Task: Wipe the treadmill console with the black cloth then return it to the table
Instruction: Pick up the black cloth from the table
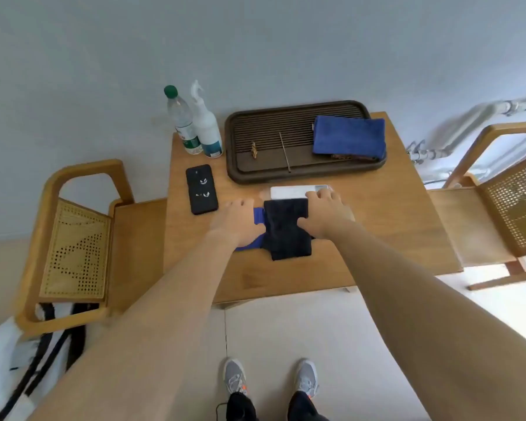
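Near the front middle of the wooden worktop point(377, 232) lies the black cloth point(286, 229), folded, with a blue cloth point(257, 215) showing from under its left side. The left hand point(234, 220) rests flat and spread over that blue cloth at the black cloth's left edge, gripping nothing that I can see; the right hand point(327, 215) presses on the black cloth's right edge, its fingers partly curled, and whether it has pinched the fabric I cannot tell. The likeliest slip is lifting both cloths together, since they overlap, so the blue one may drag along or drop to the floor. A white flat object point(298, 191) sits just behind the right hand's fingertips and could be nudged. A black phone point(201, 189) lies just left of the left hand, and a sweep that way might push it. Two bottles point(195, 123) and a dark tray point(304, 141) stand further back, well apart. Toward the person the worktop's front strip is bare, giving room to draw the cloth straight back. No treadmill is in view.
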`<state>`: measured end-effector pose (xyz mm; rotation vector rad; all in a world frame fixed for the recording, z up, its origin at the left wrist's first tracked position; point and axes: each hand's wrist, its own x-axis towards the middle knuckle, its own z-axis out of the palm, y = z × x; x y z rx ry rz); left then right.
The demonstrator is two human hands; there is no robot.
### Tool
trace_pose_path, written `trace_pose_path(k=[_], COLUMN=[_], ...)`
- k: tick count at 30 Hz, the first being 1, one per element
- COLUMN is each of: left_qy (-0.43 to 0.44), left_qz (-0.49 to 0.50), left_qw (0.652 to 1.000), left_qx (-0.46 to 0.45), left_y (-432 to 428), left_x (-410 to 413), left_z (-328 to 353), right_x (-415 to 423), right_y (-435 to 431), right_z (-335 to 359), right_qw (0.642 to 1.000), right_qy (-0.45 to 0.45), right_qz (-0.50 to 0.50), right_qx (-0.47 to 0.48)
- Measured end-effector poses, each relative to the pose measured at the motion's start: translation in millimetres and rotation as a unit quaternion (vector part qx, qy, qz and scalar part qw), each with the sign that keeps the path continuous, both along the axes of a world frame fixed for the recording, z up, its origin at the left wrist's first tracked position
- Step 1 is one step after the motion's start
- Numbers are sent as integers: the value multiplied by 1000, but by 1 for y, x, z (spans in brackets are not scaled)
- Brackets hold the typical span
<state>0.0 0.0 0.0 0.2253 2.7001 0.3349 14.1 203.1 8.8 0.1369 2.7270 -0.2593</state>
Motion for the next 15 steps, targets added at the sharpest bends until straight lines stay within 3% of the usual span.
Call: trace_pose_path(k=[4,9,11,15], left_qy=[-29,31,16,67], left_qz=[-27,-111,-120,-129], left_qw=[999,993,992,989], left_qx=[-16,-36,-41,-31], left_y=[14,40,49,53], left_x=[3,11,18,22], left_z=[-44,-97,-113,-122], right_x=[13,25,33,44], right_y=[-3,-3,-5,-2], right_z=[-46,-106,-124,-139], right_qw=[999,989,979,965], right_qy=[-38,-53,-54,-14], right_qz=[-6,-87,-127,-152], right_qx=[-23,-103,-150,-214])
